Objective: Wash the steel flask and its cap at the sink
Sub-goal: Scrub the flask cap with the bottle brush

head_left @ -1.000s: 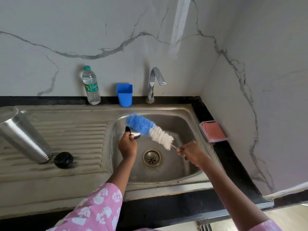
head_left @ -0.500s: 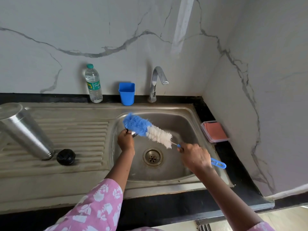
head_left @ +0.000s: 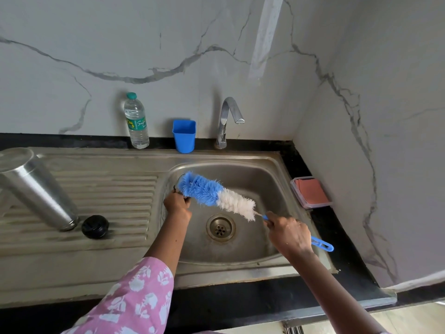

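On my feed, the white back wall (head_left: pixel 168 44) and side wall (head_left: pixel 390 104) show grey marble veins. A bright streak of light (head_left: pixel 266 32) crosses the back one. A black counter (head_left: pixel 240 302) frames the steel sink (head_left: pixel 72 273), with pale floor (head_left: pixel 409 319) at lower right.

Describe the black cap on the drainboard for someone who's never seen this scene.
Find the steel sink; its ribbed drainboard lies left of the basin. A steel flask stands mouth down there. Just right of its mouth sits the cap: small, round, black, the only dark item on the drainboard.
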